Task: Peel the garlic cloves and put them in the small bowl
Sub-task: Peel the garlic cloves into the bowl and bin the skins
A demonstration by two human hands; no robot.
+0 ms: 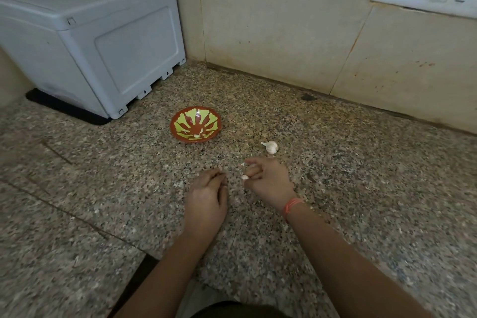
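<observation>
Garlic clove (244,177) nearest us, small and pale, pinched at the fingertips of the right hand (268,183) just above the table (103,214). Firm grip?

Closed on it, yes: thumb and curled fingers round the clove. Whether any skin is left on it, or which way it points, is too small to tell.

And the left hand (206,196)?

Just beside it, fingers curled in, tips together. I cannot tell if that grip has a scrap of peel or nothing.

Further out?

Garlic bulb (271,147) on the table just beyond the right hand. Then the small bowl (180,117), ahead and off to the left, one pale clove (197,135) lying inside.

So the drop goes forward and leftward?

My read, yes. The left hand sits more in line with the bowl, but the right one has the clove, so it must cross. White box (103,33) and wall behind.
</observation>
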